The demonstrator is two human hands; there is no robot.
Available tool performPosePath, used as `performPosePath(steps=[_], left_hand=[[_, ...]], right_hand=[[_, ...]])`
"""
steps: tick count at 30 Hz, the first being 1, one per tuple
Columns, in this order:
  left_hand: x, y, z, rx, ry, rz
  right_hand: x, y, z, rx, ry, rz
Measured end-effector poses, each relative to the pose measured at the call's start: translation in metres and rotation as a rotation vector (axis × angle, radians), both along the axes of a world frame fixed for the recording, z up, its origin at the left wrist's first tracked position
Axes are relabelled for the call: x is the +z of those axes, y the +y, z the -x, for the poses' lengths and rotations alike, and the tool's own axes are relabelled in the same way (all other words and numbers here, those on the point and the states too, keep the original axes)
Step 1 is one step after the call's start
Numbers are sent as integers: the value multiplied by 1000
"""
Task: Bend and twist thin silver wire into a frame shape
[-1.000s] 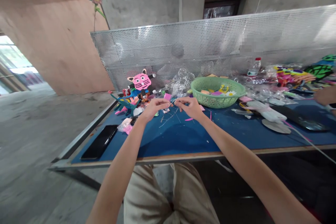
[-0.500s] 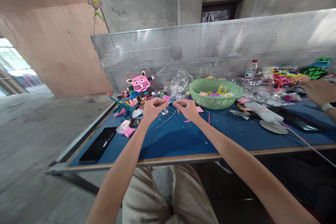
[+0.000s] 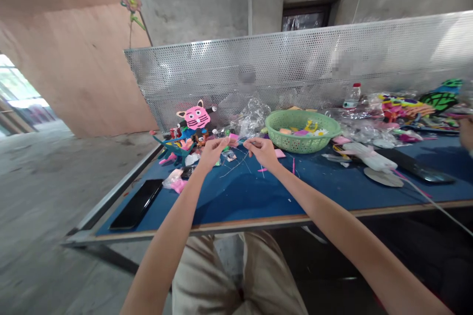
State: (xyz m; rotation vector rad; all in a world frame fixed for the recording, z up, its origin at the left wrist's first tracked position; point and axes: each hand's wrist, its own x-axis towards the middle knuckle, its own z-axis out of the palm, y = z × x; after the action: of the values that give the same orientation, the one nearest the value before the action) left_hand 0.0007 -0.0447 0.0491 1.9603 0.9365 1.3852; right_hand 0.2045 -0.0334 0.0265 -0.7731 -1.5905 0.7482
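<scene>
Above the blue tabletop (image 3: 236,202), my left hand (image 3: 213,153) is closed in a pinch, its fingertips turned to the right. My right hand (image 3: 263,152) pinches a short gap away, pointing back at it. A thin, pale bluish strand (image 3: 240,141) shows between the fingertips; it is too small to name. Under the hands lie thin wire-like pieces (image 3: 236,166). Just behind is a bright pink piece (image 3: 233,137), beside crumpled clear plastic (image 3: 253,115). A pink cat-faced figure (image 3: 197,117) stands behind my left hand.
A green plastic basket (image 3: 303,146) with small colourful pieces stands right of my hands. Black phones lie at left (image 3: 136,204) and right (image 3: 421,167). A perforated metal screen (image 3: 229,69) closes off the back. Another person's hand (image 3: 466,133) shows at the right edge.
My left hand has drawn slightly left, widening the gap between the fingertips. My right hand stays nearly in place. The other person's hand has moved right, mostly out of view.
</scene>
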Motion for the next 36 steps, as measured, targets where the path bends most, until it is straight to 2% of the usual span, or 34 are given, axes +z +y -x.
performPosePath(steps=[2, 6, 11, 14, 22, 26, 30, 32, 34, 36], left_hand=[[-1, 3, 3, -58, 2, 78], [-5, 4, 5, -107, 18, 132], [-8, 4, 6, -232, -110, 272], [-9, 5, 6, -225, -101, 283], [1, -6, -7, 25, 47, 87], [0, -9, -13, 209, 118, -85], [-4, -6, -15, 444, 371, -344], [-5, -3, -16, 528, 470, -418], [-6, -1, -14, 536, 486, -402], [-6, 0, -12, 491, 450, -337]], right_hand=[[1, 0, -1, 8, 0, -22], [3, -2, 0, 32, 13, -31], [3, -4, 0, 47, 4, -40], [3, -4, 0, 37, -17, -55], [1, -6, 0, -23, -74, -93], [-3, -8, 5, -36, -76, -84], [-4, -10, 10, -64, -78, -90], [-4, -12, 12, -96, -118, -117], [-3, -14, 13, -130, -174, -157], [-2, -15, 12, -138, -213, -170]])
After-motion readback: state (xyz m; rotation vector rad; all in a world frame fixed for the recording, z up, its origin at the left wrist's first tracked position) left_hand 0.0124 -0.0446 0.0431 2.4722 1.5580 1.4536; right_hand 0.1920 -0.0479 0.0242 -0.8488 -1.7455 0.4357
